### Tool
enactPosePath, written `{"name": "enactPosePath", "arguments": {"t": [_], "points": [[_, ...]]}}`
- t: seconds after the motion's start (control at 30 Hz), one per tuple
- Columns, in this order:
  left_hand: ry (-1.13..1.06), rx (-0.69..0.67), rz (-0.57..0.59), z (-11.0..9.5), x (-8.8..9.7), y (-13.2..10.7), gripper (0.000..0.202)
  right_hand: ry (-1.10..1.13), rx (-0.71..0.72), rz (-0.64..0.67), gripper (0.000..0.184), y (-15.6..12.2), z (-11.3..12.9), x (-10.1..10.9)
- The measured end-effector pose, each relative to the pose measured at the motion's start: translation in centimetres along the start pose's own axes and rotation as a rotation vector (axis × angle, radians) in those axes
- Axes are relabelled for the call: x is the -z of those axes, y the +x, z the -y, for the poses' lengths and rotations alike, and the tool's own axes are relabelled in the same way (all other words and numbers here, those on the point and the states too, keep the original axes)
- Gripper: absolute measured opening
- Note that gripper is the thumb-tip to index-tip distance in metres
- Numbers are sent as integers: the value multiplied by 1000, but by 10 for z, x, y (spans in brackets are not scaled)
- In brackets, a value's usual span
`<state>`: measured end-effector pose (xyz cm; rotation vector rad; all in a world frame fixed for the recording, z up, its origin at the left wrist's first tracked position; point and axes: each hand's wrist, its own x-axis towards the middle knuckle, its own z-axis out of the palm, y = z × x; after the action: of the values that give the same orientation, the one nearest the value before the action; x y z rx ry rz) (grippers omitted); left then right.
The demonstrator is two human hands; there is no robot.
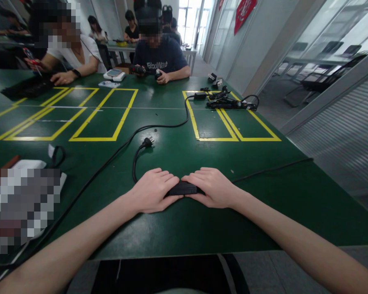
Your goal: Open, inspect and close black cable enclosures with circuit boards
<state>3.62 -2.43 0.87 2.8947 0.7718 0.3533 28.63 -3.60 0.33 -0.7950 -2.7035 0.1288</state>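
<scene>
Power adapter, lower centre of frame, grasped at opposite ends by left hand and right hand. Judged progress: two-handed hold done; plug unconnected on tabletop, right-side cord uncoiled.

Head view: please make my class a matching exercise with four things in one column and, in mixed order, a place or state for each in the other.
Things
1. Black block
2. Black plug
3. Yellow tape
4. Red banner

Places or states
A. Near the top edge of the picture
B. Held between the left hand and the right hand
C. Marking out rectangles on the green table
D. Lying beyond the hands, prongs toward the picture's right

Right pairs: 1-B, 2-D, 3-C, 4-A
</scene>
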Motion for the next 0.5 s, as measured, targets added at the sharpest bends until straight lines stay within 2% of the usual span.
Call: {"name": "enactPosePath", "arguments": {"t": [0.2,0.37,0.5], "points": [[27,22,-25,0,0,0,42,-14,-34,-30,29,0,0,-2],[24,22,-16,-1,1,0,37,-26,-17,-47,30,0,0,-3],[-85,117,-6,-1,3,2,42,-152,67,-51,37,-3,-2,-4]]}}
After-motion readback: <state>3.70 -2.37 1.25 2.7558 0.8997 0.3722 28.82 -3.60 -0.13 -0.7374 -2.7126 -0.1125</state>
